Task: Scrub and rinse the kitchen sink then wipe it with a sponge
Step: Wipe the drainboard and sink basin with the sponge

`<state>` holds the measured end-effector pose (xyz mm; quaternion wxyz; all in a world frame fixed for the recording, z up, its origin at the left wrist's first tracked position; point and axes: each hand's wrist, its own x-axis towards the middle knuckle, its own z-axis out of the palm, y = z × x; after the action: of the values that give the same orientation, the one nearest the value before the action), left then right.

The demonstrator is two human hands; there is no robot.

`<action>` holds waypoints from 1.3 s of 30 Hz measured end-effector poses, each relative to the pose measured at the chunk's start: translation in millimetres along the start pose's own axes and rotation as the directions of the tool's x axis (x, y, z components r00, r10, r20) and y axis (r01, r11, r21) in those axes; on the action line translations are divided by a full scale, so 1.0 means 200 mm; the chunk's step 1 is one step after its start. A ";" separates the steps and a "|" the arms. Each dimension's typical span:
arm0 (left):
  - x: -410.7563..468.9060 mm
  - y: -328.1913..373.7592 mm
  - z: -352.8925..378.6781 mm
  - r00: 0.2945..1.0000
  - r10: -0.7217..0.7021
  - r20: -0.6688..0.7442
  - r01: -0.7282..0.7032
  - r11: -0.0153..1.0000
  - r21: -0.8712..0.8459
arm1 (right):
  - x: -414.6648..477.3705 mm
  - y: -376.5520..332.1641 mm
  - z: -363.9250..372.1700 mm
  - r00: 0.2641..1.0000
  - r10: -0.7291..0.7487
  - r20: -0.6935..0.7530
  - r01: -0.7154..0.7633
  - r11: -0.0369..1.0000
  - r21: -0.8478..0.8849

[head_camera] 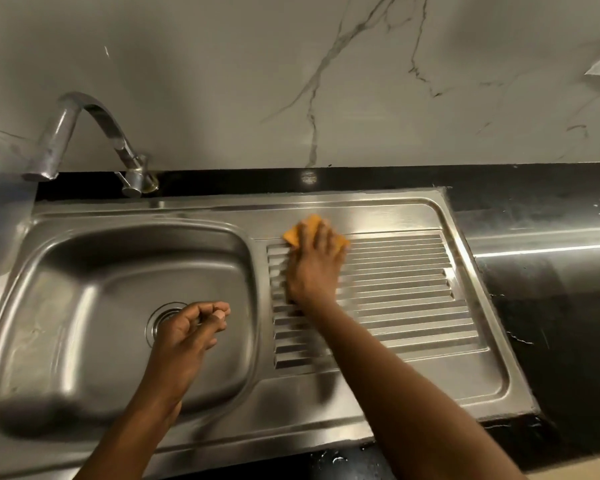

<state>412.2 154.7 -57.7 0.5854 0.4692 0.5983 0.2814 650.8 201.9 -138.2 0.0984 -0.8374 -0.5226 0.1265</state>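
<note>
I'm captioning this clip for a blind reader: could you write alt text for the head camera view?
A person's right hand presses an orange sponge flat on the ridged drainboard of a stainless steel sink. The left hand hovers, loosely curled and empty, over the basin near the drain; the faucet stands at back left.

Support: black countertop (551,323) with steel sink (430,379) set in.
Faucet (118,140) stands behind sink's rear-left rim; orange sponge (309,225) lies on sink's ribbed drainboard.

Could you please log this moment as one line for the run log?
right hand: presses orange sponge on drainboard | left hand: loosely curled above basin, holding nothing
</note>
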 end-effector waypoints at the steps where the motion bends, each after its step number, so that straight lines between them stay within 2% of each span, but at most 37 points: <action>1: 0.00 -0.01 -0.03 1.000 -0.003 -0.011 0.003 1.000 0.001 | -0.04 -0.13 0.04 0.997 -0.066 0.032 0.065 0.998 0.021; 4: 0.01 -0.02 -0.10 0.999 -0.007 -0.045 0.007 1.000 0.006 | -0.15 -0.44 0.10 0.972 -0.230 0.051 0.222 0.967 0.122; 6: 0.01 -0.03 -0.13 0.998 -0.007 -0.056 0.008 1.000 0.014 | -0.19 -0.53 0.07 0.972 -0.236 0.013 0.225 0.940 0.257; 8: 0.02 -0.04 -0.15 0.998 -0.010 -0.059 0.011 1.000 0.015 | -0.19 -0.53 -0.02 0.981 -0.191 0.023 0.164 0.892 0.421; 9: 0.02 -0.04 -0.14 0.998 -0.015 -0.053 0.016 1.000 0.014 | -0.18 -0.49 -0.07 0.985 -0.162 0.062 0.103 0.834 0.541; 11: 0.02 -0.03 -0.12 0.999 -0.021 -0.031 0.021 1.000 0.014 | -0.15 -0.38 -0.20 0.989 -0.088 0.116 -0.032 0.649 0.760; 13: 0.01 -0.02 -0.08 1.000 -0.017 -0.007 0.017 1.000 0.013 | -0.11 -0.19 -0.34 0.990 0.034 0.137 -0.136 0.472 0.871; 14: 0.01 -0.01 -0.07 1.000 -0.011 0.006 0.011 1.000 0.016 | -0.09 -0.06 -0.40 0.984 0.104 0.141 -0.172 0.427 0.888; 15: 0.01 -0.01 -0.05 1.000 -0.005 0.019 0.004 1.000 0.022 | -0.06 0.08 -0.46 0.978 0.169 0.120 -0.183 0.432 0.883; 16: 0.01 0.00 -0.04 1.000 0.000 0.030 -0.001 1.000 0.027 | -0.04 0.22 -0.52 0.969 0.235 0.071 -0.179 0.477 0.860; 20: 0.02 0.00 0.00 0.998 0.004 0.062 -0.006 0.999 0.032 | 0.00 0.72 -0.65 0.894 0.403 -0.196 -0.241 0.800 0.549; 22: 0.01 -0.01 0.01 0.997 0.003 0.075 -0.006 0.999 0.038 | -0.02 0.88 -0.67 0.884 0.404 -0.233 -0.285 0.863 0.417; 24: 0.01 -0.01 0.01 0.997 -0.006 0.078 0.003 0.999 0.038 | -0.03 0.96 -0.62 0.926 0.325 -0.193 -0.256 0.915 0.312; 26: 0.01 -0.02 0.00 0.996 -0.016 0.082 0.013 0.999 0.043 | -0.02 1.01 -0.48 0.966 0.220 -0.139 -0.205 0.972 0.113; 27: 0.01 -0.02 -0.01 0.996 -0.019 0.082 0.015 0.999 0.046 | -0.02 1.00 -0.40 0.964 0.236 -0.122 -0.233 0.972 0.038; 29: 0.01 -0.03 -0.03 0.997 -0.023 0.079 0.019 0.999 0.049 | -0.04 0.87 -0.29 0.934 0.334 -0.127 -0.334 0.942 0.021; 31: 0.00 -0.03 -0.05 0.996 -0.026 0.082 0.022 0.998 0.051 | -0.10 0.63 -0.20 0.934 0.318 -0.161 -0.322 0.947 -0.001; 34: -0.01 -0.02 -0.08 0.997 -0.024 0.078 0.020 0.998 0.056 | -0.22 0.23 -0.05 0.983 0.139 -0.123 -0.145 0.989 -0.043; 37: -0.01 -0.02 -0.12 0.998 -0.013 0.056 0.009 0.997 0.073 | -0.35 -0.17 0.07 0.999 -0.046 -0.003 0.047 0.997 0.065; 39: 0.00 -0.02 -0.14 0.999 -0.002 0.041 -0.001 0.997 0.079 | -0.40 -0.33 0.09 0.993 -0.109 0.040 0.101 0.982 0.158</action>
<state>384.6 158.8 -56.4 0.5786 0.4975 0.5969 0.2478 554.4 159.0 -126.7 0.1572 -0.7952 -0.5567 0.1819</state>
